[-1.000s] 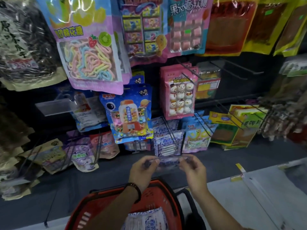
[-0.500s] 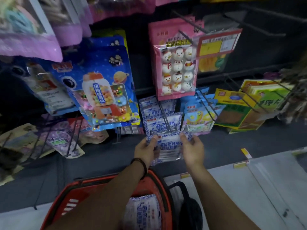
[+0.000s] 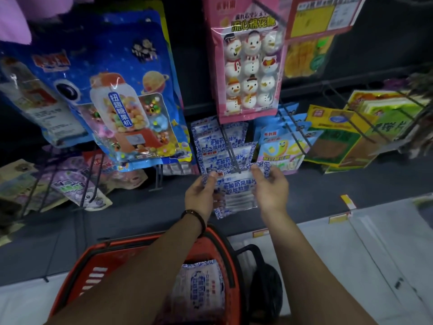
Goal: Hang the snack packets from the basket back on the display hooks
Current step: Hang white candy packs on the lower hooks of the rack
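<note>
Glossy, crinkled plastic film on the blue-and-white packet [image 3: 236, 192] between left hand [image 3: 199, 195] and right hand [image 3: 271, 186]; thin dark metal wire hook [image 3: 230, 151] just above; red matt plastic basket [image 3: 98, 261] below.

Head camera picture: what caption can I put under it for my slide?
Left hand and right hand pinch a blue-and-white snack packet at a display hook, above the red basket.

I am reaching both bare forearms forward, side by side, wrists nearly straight. My left grip [image 3: 199, 195] is pinching the left edge of a blue-and-white packet [image 3: 236, 191], thumb up near its top corner. My right grip [image 3: 270, 186] is pinching the right edge at the same height, back of the hand facing me.
</note>
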Demonstrator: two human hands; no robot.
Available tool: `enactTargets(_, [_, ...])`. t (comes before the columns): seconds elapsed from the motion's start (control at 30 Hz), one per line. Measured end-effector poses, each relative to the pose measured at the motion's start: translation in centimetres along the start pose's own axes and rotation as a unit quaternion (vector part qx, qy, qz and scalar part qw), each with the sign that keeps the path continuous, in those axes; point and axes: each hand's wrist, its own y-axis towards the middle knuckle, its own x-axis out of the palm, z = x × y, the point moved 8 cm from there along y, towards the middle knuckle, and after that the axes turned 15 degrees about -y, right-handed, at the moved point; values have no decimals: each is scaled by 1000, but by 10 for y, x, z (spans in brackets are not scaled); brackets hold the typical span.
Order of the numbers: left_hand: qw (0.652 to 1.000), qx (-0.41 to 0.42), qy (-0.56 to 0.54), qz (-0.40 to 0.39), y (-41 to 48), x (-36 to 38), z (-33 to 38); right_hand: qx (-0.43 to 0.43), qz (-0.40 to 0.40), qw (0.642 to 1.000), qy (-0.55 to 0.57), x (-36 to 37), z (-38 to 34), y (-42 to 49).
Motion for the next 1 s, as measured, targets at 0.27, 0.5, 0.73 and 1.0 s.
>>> enactTargets(0.27, [998, 9, -27, 57, 33, 3, 12, -11, -56, 998, 33, 18, -20, -10])
enactTargets(0.5, [999, 6, 0, 49, 40, 9, 24, -40, -88, 995, -35, 22, -28, -16])
enactTargets(0.73, [999, -10, 28, 32, 18, -2, 30, -39, -87, 980, -173, 19, -12, -43])
enactTargets(1.0, [912, 32, 371, -171, -75, -94, 10, -108, -269, 847, -446, 81, 28, -150])
